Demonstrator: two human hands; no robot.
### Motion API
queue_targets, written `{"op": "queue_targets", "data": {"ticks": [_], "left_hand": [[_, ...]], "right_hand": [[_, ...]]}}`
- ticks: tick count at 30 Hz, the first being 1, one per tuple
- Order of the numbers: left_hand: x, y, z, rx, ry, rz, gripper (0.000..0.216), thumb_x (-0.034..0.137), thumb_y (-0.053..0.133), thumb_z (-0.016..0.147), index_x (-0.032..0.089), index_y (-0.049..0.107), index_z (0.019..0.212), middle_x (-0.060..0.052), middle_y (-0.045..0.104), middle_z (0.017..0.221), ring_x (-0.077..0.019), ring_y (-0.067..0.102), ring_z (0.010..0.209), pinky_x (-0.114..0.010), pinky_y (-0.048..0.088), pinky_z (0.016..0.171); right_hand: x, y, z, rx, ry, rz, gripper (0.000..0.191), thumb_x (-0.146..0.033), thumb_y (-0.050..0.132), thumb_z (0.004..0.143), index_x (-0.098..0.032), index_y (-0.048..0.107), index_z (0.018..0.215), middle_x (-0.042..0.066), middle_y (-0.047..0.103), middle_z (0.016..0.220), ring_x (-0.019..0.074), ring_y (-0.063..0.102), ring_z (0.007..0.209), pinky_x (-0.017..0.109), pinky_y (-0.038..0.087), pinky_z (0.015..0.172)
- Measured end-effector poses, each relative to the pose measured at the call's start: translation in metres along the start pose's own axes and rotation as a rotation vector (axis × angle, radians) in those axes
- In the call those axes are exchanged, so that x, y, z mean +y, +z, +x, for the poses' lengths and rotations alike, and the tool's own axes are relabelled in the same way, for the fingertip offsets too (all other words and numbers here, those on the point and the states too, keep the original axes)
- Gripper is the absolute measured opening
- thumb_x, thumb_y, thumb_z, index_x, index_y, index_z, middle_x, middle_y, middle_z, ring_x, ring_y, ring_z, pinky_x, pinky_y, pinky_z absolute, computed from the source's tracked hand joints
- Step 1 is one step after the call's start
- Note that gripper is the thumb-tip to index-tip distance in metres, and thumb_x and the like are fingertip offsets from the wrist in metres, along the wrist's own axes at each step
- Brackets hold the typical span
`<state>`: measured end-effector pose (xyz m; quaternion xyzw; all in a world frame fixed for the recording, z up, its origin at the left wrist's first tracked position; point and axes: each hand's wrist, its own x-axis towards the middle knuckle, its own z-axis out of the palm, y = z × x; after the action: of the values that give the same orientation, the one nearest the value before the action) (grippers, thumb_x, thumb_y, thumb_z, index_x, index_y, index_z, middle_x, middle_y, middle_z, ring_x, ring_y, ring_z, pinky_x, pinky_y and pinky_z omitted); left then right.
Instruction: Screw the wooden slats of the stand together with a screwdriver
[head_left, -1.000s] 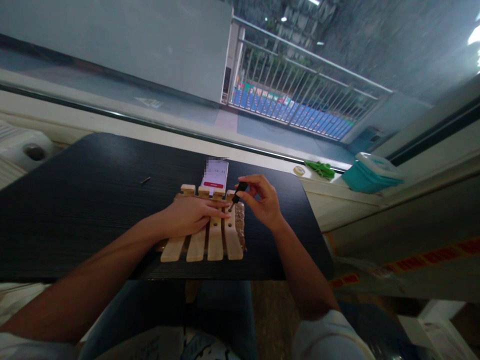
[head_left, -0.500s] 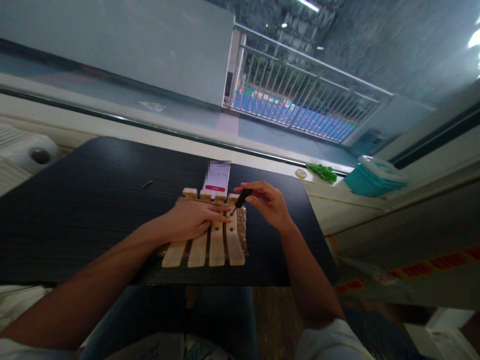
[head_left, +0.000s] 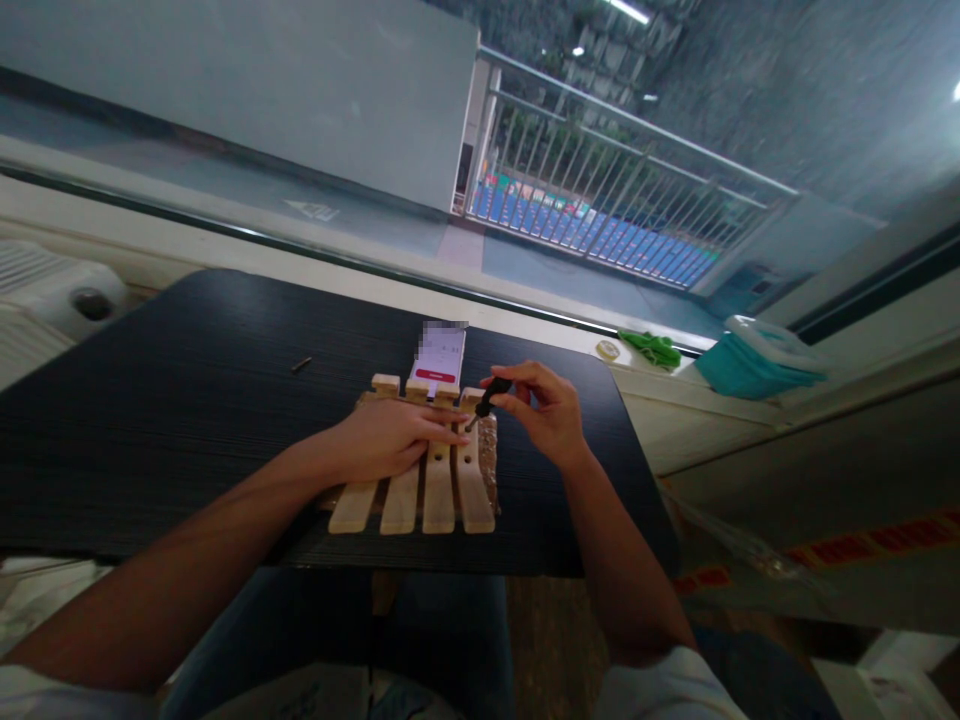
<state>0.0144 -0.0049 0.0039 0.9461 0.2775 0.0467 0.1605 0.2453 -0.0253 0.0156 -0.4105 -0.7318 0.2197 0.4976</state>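
Several pale wooden pieces [head_left: 437, 505] lie side by side with small gaps, each bent near the middle and drilled with holes. My left hand [head_left: 386, 440] rests across them with its fingers stretched out, its fingertips on the rightmost piece. In my right hand [head_left: 544, 405] is a black-handled screwdriver [head_left: 495, 390], pinched at the handle and tilted. Its tip meets the rightmost piece near the upper hole, close to my left fingertips. Brown bubble wrap [head_left: 487, 455] shows beneath the wood on the right.
A lit phone [head_left: 441, 355] lies just beyond the wooden pieces on the black table [head_left: 187, 420]. Farther left is a small metal rod [head_left: 301, 365]. On the sill are a tape roll [head_left: 607, 350], a green cloth [head_left: 654, 349] and a teal container [head_left: 754, 365].
The whole view has shifted slightly. My left hand stays on the wood. The screwdriver handle has turned a little in my right fingers, its tip still at the same spot.
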Motion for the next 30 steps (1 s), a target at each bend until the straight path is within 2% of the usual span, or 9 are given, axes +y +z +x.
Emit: {"op": "queue_targets", "data": {"ticks": [4, 9, 16, 19, 22, 26, 30], "left_hand": [[0.0, -0.001, 0.0, -0.02, -0.013, 0.0, 0.051, 0.013, 0.044, 0.09, 0.042, 0.061, 0.128, 0.009, 0.049, 0.145, -0.0226, 0.054, 0.129, -0.042, 0.042, 0.109], [0.001, -0.002, 0.0, -0.029, -0.01, 0.0, 0.052, 0.012, 0.044, 0.089, 0.041, 0.061, 0.13, 0.009, 0.049, 0.146, -0.0221, 0.054, 0.13, -0.041, 0.043, 0.108], [-0.001, 0.0, -0.001, 0.001, 0.02, -0.015, 0.052, 0.012, 0.044, 0.089, 0.04, 0.062, 0.129, 0.01, 0.05, 0.144, -0.0205, 0.053, 0.13, -0.038, 0.042, 0.108], [-0.001, 0.0, -0.001, 0.01, 0.026, -0.016, 0.05, 0.013, 0.044, 0.09, 0.04, 0.062, 0.128, 0.009, 0.052, 0.143, -0.0201, 0.056, 0.127, -0.035, 0.044, 0.106], [0.0, 0.0, 0.0, 0.009, 0.017, -0.001, 0.052, 0.011, 0.044, 0.09, 0.041, 0.062, 0.128, 0.01, 0.052, 0.143, -0.0192, 0.057, 0.126, -0.034, 0.044, 0.105], [0.002, -0.002, 0.0, -0.002, -0.002, 0.008, 0.053, 0.01, 0.045, 0.089, 0.041, 0.062, 0.128, 0.011, 0.052, 0.143, -0.0183, 0.056, 0.126, -0.033, 0.043, 0.106], [0.003, -0.003, 0.001, -0.017, -0.015, 0.002, 0.053, 0.01, 0.045, 0.089, 0.043, 0.062, 0.127, 0.011, 0.052, 0.143, -0.0191, 0.056, 0.127, -0.034, 0.043, 0.107]], "right_hand": [[0.002, 0.003, -0.001, 0.031, -0.005, 0.013, 0.025, -0.038, 0.075, 0.076, -0.026, 0.071, 0.098, -0.003, 0.065, 0.073, 0.0096, 0.048, 0.057, 0.027, 0.038, 0.055], [0.001, 0.007, -0.001, 0.076, -0.043, -0.016, 0.021, -0.034, 0.074, 0.077, -0.025, 0.069, 0.095, -0.003, 0.062, 0.07, 0.0093, 0.043, 0.055, 0.026, 0.038, 0.053], [0.002, 0.007, 0.0, 0.018, -0.135, -0.056, 0.016, -0.033, 0.066, 0.085, -0.027, 0.069, 0.1, 0.001, 0.07, 0.084, 0.012, 0.055, 0.065, 0.029, 0.047, 0.058], [0.005, 0.003, 0.0, -0.053, -0.153, -0.017, 0.019, -0.033, 0.062, 0.088, -0.028, 0.068, 0.106, 0.002, 0.073, 0.094, 0.0141, 0.063, 0.077, 0.03, 0.051, 0.063], [0.006, -0.002, -0.001, -0.128, -0.093, 0.038, 0.022, -0.034, 0.057, 0.09, -0.029, 0.066, 0.11, 0.004, 0.073, 0.11, 0.0171, 0.067, 0.094, 0.035, 0.056, 0.075], [0.006, -0.005, -0.002, -0.152, 0.029, 0.129, 0.029, -0.038, 0.062, 0.087, -0.029, 0.064, 0.115, 0.003, 0.075, 0.103, 0.0154, 0.069, 0.081, 0.036, 0.059, 0.074], [0.006, -0.006, -0.001, -0.143, 0.049, 0.144, 0.034, -0.041, 0.067, 0.083, -0.029, 0.064, 0.116, 0.001, 0.074, 0.092, 0.0147, 0.068, 0.074, 0.035, 0.058, 0.07]]}}
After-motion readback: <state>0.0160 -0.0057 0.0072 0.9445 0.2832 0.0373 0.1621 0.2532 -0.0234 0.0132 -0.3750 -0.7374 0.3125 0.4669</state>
